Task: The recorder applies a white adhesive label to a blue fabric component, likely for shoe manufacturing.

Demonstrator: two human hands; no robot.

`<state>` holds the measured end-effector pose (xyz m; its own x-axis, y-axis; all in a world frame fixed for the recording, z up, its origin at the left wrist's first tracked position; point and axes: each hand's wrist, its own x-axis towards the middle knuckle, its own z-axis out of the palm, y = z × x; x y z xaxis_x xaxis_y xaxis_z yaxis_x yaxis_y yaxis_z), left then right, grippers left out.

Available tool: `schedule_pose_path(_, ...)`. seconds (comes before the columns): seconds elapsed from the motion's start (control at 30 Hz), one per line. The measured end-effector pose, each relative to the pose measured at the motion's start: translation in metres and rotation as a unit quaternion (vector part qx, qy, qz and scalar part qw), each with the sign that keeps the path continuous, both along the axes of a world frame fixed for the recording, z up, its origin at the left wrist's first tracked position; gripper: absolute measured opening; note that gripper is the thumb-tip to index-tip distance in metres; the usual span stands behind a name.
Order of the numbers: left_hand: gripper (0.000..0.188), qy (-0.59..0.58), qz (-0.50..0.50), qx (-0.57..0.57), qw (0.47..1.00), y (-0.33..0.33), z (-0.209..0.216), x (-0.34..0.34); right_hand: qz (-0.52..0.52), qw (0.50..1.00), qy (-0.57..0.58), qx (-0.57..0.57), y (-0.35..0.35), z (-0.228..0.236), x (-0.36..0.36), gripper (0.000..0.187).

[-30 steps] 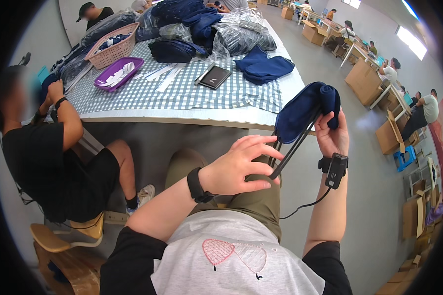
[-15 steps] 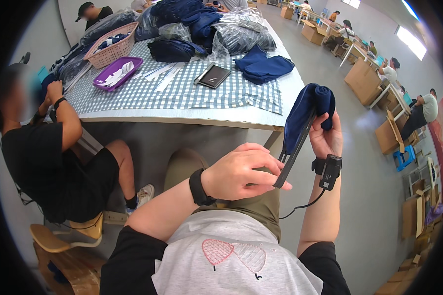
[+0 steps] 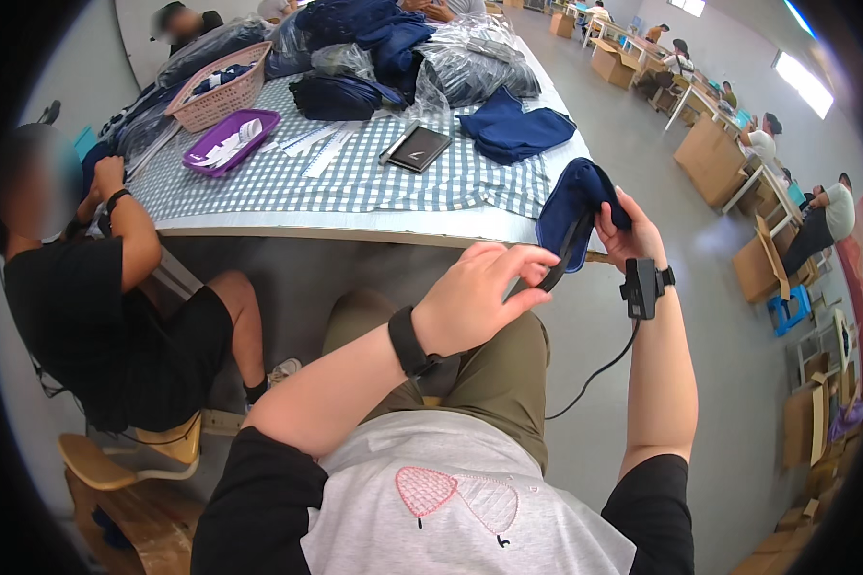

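A navy cloth piece [image 3: 568, 209] with a black strap [image 3: 572, 247] is held up in front of me, just off the table's near right corner. My right hand [image 3: 631, 232] grips the cloth from its right side, with the thumb partly hidden. The strap runs down to my left hand [image 3: 479, 295], whose thumb and index finger pinch its lower end. Part of the cloth is folded over, so its full shape does not show.
On the table's checked cloth [image 3: 336, 196] are a black notebook [image 3: 419, 149], a purple tray [image 3: 204, 153] of white slips, a pink basket [image 3: 211, 110], a navy cloth piece [image 3: 518, 126] and bagged navy goods [image 3: 470, 72]. A co-worker [image 3: 86, 287] sits at my left.
My right hand has lowered the navy cloth and brought it slightly left, over the table corner. My left hand has risen along with the strap, which now curves instead of being pulled straight.
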<state>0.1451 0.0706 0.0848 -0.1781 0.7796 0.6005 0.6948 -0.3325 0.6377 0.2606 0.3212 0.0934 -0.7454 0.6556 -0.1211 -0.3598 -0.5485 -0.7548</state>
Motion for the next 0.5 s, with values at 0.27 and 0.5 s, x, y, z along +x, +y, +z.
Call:
schedule_pose_path(0.27,0.028,0.092,0.023,0.028,0.995,0.048,0.015,-0.01,-0.002,0.99,-0.128,0.052,0.034,-0.002,-0.017,0.02)
schedule_pose_path(0.5,0.027,-0.127,-0.039,-0.116,0.984,0.084,0.022,-0.031,0.027,0.975,-0.196,0.099,0.05,-0.004,-0.026,0.024)
